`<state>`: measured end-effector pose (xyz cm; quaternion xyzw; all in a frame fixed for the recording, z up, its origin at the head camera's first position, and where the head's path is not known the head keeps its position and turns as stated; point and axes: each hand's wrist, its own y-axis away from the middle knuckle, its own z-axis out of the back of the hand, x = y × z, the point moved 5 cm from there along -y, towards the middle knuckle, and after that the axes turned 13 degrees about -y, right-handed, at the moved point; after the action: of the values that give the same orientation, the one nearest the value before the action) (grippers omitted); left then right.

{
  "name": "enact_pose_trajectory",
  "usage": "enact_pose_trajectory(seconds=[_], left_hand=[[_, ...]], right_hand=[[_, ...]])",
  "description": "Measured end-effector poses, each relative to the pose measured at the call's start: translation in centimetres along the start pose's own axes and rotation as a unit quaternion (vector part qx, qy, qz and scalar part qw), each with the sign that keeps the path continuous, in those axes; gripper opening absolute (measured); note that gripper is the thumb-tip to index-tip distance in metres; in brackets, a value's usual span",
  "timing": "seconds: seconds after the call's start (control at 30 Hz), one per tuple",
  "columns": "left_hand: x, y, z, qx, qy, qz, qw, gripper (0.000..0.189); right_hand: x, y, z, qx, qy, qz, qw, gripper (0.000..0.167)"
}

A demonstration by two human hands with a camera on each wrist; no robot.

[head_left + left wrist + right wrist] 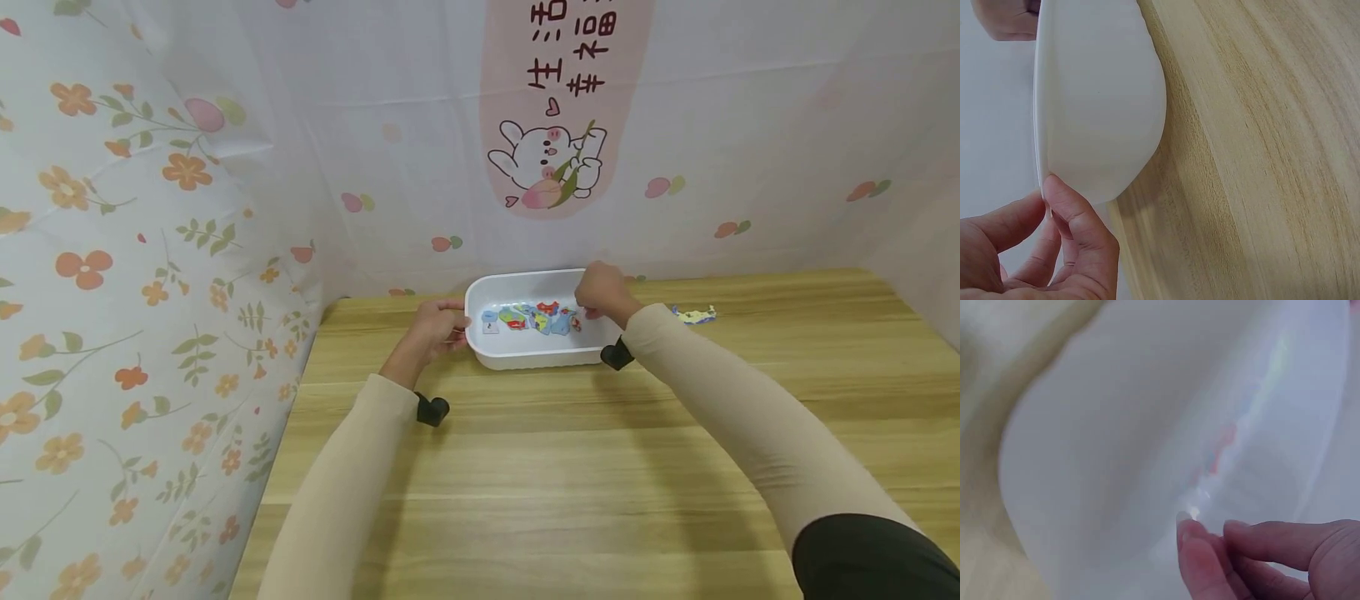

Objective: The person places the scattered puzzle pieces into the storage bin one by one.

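A white oblong plastic basin point(507, 362) stands near the back of the table. Small flat coloured pieces point(538, 320) in blue, red, green and yellow lie spread on its bottom; their kind is too small to tell. At the basin's left end my left hand point(435, 332) pinches the rim, and the left wrist view shows thumb and fingers on either side of the edge. My right hand point(603, 293) is over the basin's right end with bent fingers. In the right wrist view, thumb point(1238, 530) and fingertips stand slightly apart, and I see nothing between them.
A yellow and blue flat piece point(695, 315) with a ragged outline lies on the wooden table point(510, 467), right of the basin. Behind the basin hangs a printed cloth point(405, 167); a floral cloth point(150, 317) borders the left side. Small black devices are worn at both wrists.
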<state>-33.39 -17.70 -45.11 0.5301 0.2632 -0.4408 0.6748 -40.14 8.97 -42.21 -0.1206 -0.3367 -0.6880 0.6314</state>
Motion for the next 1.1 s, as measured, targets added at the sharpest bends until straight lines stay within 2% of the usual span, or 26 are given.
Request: enact_pose_trajectory(seconds=[0.1,0.17,0.3,0.43,0.6,0.73,0.9,1.0,1.1], left_hand=[[0.0,0.0,0.0,-0.001,-0.001,0.000,1.0000,0.036],[-0.1,0.1,0.0,-0.001,-0.001,0.001,1.0000,0.036],[-0.1,0.3,0.0,0.000,-0.002,0.001,1.0000,0.035],[-0.2,0.3,0.0,0.001,-0.003,0.000,1.0000,0.035],[-0.1,0.5,0.2,0.000,-0.002,-0.001,1.0000,0.038],[-0.2,0.7,0.3,0.001,0.000,-0.005,1.0000,0.039],[-0.3,0.7,0.2,0.002,-0.002,-0.005,1.0000,0.039],[-0.3,0.6,0.1,0.001,-0.005,-0.005,1.0000,0.038],[-0.2,0.6,0.1,0.003,-0.007,-0.005,1.0000,0.038]], right_hand=[[-0.1,0.1,1.5,0.004,-0.061,-0.021,0.9979,0.009],[-0.3,0.3,2.5,0.010,-0.113,-0.033,0.9929,0.007],[-1.5,0.3,4.1,0.024,-0.217,-0.058,0.9741,0.016],[-2.6,0.2,5.1,0.038,-0.281,-0.070,0.9564,0.010],[-3.8,0.1,6.2,0.073,-0.323,-0.079,0.9402,0.009],[-5.3,0.0,7.4,0.079,-0.341,-0.090,0.9325,0.010],[-7.7,0.1,9.4,0.054,-0.345,-0.102,0.9317,0.012],[-9.1,0.4,10.3,0.049,-0.348,-0.107,0.9300,0.013],[-10.4,0.9,10.9,0.046,-0.341,-0.112,0.9323,0.013]])
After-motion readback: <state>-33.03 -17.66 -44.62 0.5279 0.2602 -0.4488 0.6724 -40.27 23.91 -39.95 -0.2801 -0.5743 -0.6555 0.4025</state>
